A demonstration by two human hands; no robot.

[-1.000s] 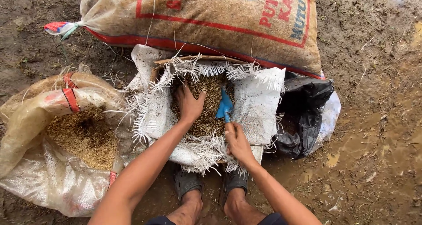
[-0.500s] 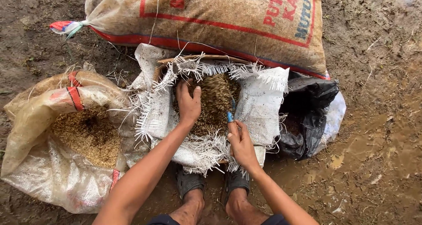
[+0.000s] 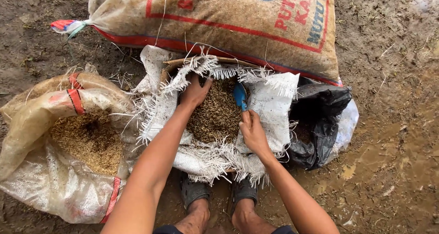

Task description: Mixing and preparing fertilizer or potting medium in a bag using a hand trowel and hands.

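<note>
- Our left hand [image 3: 194, 93] lies palm down on the grain [image 3: 215, 117] at the far left of the middle sack [image 3: 274, 101]; fingers curled into the husks, gripping nothing we can make out.
- Half a second ago this hand sat more upright at the sack's edge; now it is spread flatter and pressed further into the grain, which suggests we are raking or levelling the pile.
- Our right hand [image 3: 253, 132] is closed on the handle of a blue scoop [image 3: 240, 96], whose blade points away from us into the grain at the right rim.
- A second ago the scoop showed broader above the grain; now it appears as a narrower strip, partly sunk beside the white cloth.
- The grain fills the frayed middle sack, directly ahead of our sandals [image 3: 195, 192].
- To the left an open sack [image 3: 32, 124] holds more grain; behind lies a full printed sack [image 3: 238, 28]; to the right, a black bag [image 3: 320, 119].
- All rest on muddy ground [image 3: 388, 170].
</note>
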